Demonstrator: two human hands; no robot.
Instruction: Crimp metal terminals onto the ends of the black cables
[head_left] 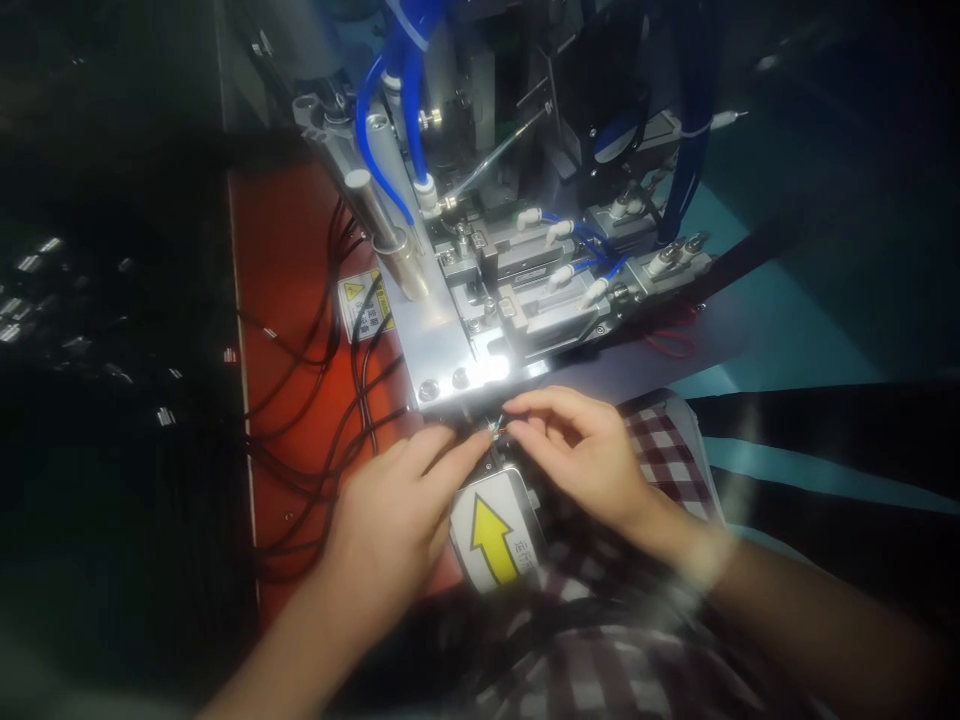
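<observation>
Beyond the checked cloth point(600, 665) and the yellow arrow label point(491, 535), the left hand point(394, 500) and right hand point(592, 455) face each other around a tiny blurred part point(496, 429) near the metal plate's point(442, 345) front edge; whether their close-set fingertips pinch it, I cannot tell. Apparently fine positioning, calling for steady fingertip adjustment. Farther back: pneumatic cylinders point(559, 320), blue air tubes point(414, 120).

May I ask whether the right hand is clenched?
Not clenched: the right hand extends its thumb and index finger; whether they pinch anything, I cannot tell.
</observation>
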